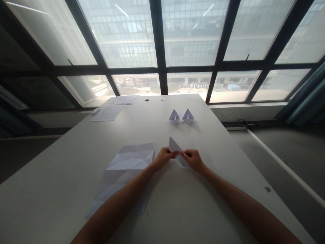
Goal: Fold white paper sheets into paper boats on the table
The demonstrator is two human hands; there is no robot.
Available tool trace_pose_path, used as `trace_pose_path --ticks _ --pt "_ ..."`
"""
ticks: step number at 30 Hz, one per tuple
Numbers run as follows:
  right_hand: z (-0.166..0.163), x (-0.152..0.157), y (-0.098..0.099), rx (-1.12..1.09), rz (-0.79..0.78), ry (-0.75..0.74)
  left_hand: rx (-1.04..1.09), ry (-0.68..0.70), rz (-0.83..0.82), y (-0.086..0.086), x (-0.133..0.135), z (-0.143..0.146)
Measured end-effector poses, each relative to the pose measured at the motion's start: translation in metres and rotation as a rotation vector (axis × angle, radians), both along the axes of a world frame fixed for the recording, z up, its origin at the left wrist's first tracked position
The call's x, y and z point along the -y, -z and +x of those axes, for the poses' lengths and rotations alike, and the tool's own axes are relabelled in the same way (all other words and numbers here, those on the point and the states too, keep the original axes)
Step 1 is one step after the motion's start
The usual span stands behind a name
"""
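Note:
Both my hands pinch one small folded piece of white paper (174, 145), held tilted just above the table (76, 169). My left hand (163, 158) grips its left side with thumb and fingers closed. On the other side my right hand (194, 158) is closed on it too, the thumbs close together at the middle. Fingers behind the paper are partly hidden. Beyond the hands stand two folded paper boats (174, 117), side by side. Left of my left forearm lies a creased sheet of paper (134, 156), partly covered by that arm.
More white sheets (108, 112) lie at the table's far left. Two round holes (146, 100) show near the far edge. Tall dark-framed windows (190, 34) rise behind the table. A small dark mark (267, 189) is near the right edge.

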State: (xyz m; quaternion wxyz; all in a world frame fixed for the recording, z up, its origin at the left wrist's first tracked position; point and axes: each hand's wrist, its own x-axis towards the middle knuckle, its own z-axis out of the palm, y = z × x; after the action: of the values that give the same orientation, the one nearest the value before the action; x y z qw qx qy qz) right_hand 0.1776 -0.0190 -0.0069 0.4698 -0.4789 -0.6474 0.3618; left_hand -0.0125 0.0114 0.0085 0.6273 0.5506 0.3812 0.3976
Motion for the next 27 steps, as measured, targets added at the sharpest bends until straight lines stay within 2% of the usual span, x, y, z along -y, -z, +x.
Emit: trace_pose_path --ticks 2,7,11,13,17,27 --pt "0.001 -0.002 0.001 0.016 -0.019 -0.022 -0.001 -0.008 0.018 0.000 0.001 0.001" --pt "0.003 -0.004 0.002 0.105 -0.098 -0.208 0.091 -0.007 0.010 0.002 -0.001 0.001" --pt "0.003 -0.003 0.004 0.066 -0.123 -0.219 0.009 0.085 0.039 0.001 -0.001 0.002" --pt "0.003 -0.003 0.004 0.052 -0.133 -0.214 -0.042 0.088 0.049 -0.002 0.001 0.002" --pt "0.001 -0.002 0.003 0.027 -0.188 -0.219 -0.009 0.023 0.005 -0.004 0.003 0.004" --pt "0.008 -0.003 -0.016 0.119 -0.374 -0.421 0.313 -0.191 -0.199 0.006 -0.009 0.000"
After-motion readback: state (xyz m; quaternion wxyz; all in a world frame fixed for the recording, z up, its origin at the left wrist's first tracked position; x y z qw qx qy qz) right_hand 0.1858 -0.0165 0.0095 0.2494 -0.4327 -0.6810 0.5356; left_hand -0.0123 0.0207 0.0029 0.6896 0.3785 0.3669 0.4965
